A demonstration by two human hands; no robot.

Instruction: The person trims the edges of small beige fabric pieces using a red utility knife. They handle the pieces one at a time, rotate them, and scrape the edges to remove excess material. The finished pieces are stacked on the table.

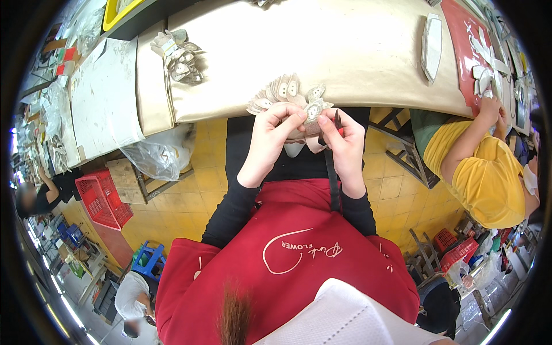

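Note:
Just off the table's near edge, my left hand (275, 135) and right hand (346, 141) are close together, fingers pinched on a small beige shoe-upper-like piece (314, 110) with light decoration on it. A fan of similar beige pieces (282, 91) spreads out beyond my left hand, against the table edge. A strap-like end (315, 142) hangs below, between the hands. Tucked in my right hand is a small tool with a dark tip and a red part (340, 127); its exact kind is partly hidden by my fingers.
The long table (322, 40) has a gold-beige cover. A bundle of beige pieces (183, 57) lies left, a stack of white pieces (431, 49) right. A co-worker in yellow (486, 172) works at a red sheet (463, 40). A red crate (103, 198) stands at left.

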